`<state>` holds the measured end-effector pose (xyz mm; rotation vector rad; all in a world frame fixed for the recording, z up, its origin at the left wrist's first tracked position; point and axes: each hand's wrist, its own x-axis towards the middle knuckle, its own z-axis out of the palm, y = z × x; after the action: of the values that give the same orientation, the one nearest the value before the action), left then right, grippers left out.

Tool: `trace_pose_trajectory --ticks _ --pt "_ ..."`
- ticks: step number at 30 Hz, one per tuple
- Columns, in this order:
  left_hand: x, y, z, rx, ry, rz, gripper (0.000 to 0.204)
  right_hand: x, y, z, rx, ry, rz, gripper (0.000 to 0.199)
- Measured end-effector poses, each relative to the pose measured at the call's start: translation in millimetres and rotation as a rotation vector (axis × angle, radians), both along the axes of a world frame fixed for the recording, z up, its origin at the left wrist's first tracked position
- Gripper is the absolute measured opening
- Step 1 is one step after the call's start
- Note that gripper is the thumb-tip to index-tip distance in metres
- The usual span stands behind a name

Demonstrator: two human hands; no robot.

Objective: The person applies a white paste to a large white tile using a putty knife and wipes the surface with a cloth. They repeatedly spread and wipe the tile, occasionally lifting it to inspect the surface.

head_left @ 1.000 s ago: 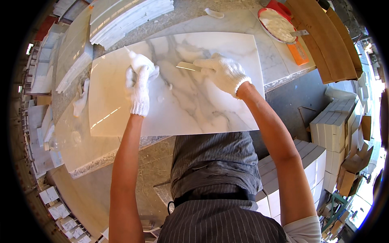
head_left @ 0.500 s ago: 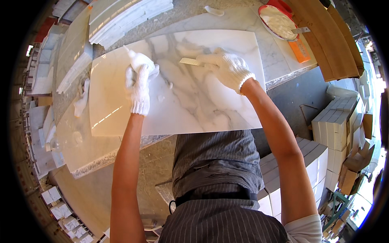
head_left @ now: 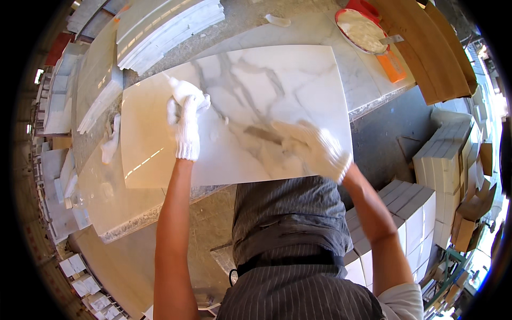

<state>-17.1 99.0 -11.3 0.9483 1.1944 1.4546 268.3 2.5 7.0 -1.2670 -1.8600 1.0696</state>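
Note:
A white marble slab (head_left: 298,80) with grey veins lies flat on the worktable. Over its left part, my gloved left hand (head_left: 186,120) is closed round a white squeeze bottle (head_left: 184,88), a rounded body with a pointed tip. My gloved right hand (head_left: 317,149) is closed on a flat scraper blade (head_left: 262,134), low over the right part of the slab near its front edge. Motion blurs this hand and the blade; whether the blade touches the stone cannot be told. Between the hands lies a small white scrap (head_left: 226,121).
Stacked stone slabs (head_left: 165,32) stand at the back left. A red-rimmed bowl of pale paste (head_left: 360,31) with a metal blade sits far right, beside an orange box (head_left: 392,66) and a cardboard box (head_left: 426,53). A white rag or glove (head_left: 110,140) lies left; white boxes (head_left: 397,213) stand right.
My right hand has swept toward me and slightly right with the scraper, from the slab's middle to near its front edge. My left hand keeps its place on the slab, still holding the bottle.

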Motion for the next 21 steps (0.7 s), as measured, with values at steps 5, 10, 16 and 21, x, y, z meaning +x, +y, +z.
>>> trace_pose_trajectory --ticks 5,10,16,21 --pt "10.7 -1.1 5.0 -0.070 0.192 0.108 0.038 -3.4 -60.3 22.3 -0.331 0.240 -0.127 0.028" --pt "-14.2 14.0 -42.8 -0.040 0.217 0.204 0.037 -8.2 -50.4 22.3 0.039 0.115 -0.241 0.017" --pt "27.1 -15.8 18.2 0.069 0.240 0.043 0.019 -22.6 -36.8 7.2 0.055 0.271 -0.418 0.018" --pt "45.7 -58.8 1.3 -0.115 0.365 -0.342 0.038 -26.4 -47.7 -0.1 -0.022 0.324 -0.571 0.015"
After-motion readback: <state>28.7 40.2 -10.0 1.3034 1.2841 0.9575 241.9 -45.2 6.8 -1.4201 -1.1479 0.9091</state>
